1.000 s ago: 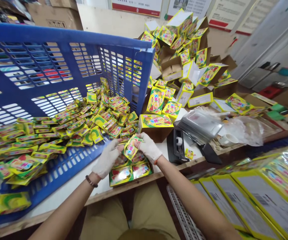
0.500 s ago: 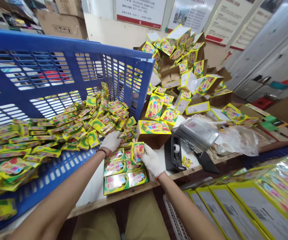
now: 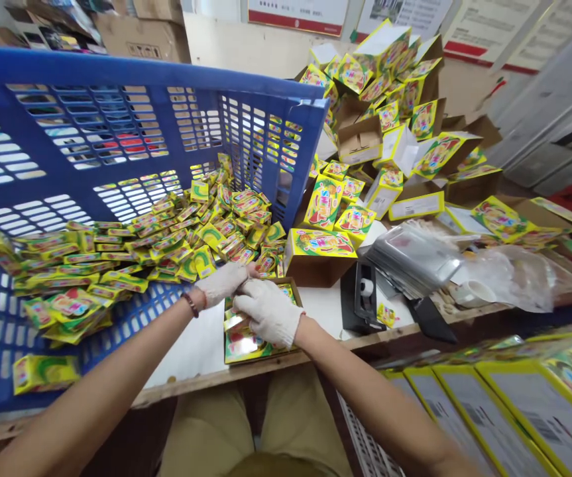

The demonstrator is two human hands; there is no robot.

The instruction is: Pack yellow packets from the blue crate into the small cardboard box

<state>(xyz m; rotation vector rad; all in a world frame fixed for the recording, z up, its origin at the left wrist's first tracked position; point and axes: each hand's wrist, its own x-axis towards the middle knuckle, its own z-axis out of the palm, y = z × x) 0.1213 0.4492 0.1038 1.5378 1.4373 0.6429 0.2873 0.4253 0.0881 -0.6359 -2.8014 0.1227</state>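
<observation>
A shallow carton (image 3: 246, 358) packed with small green-and-yellow fruit-printed boxes lies at the table's front edge. My right hand (image 3: 270, 313), in a white knitted glove, is over the carton with its fingers bent down; what they grip is hidden. Just beyond, my gloved left hand (image 3: 223, 285) reaches across the carton's far left corner. Its fingers are closed and partly covered by my right hand, so anything in them cannot be made out. Beside it, a heap of small yellow boxes (image 3: 166, 245) fills part of a blue plastic basket (image 3: 166, 73).
An open display carton (image 3: 323, 248) stands right of the basket, before a tall pile of empty cartons (image 3: 390, 86). A black tape dispenser (image 3: 360, 298) and a stack of clear plastic sheets (image 3: 409, 255) lie to the right. Packed boxes (image 3: 494, 404) stand at lower right.
My right hand has moved left with the small box it held, over the carton, and that box is now out of sight. My hands have come together. The view has shifted slightly.
</observation>
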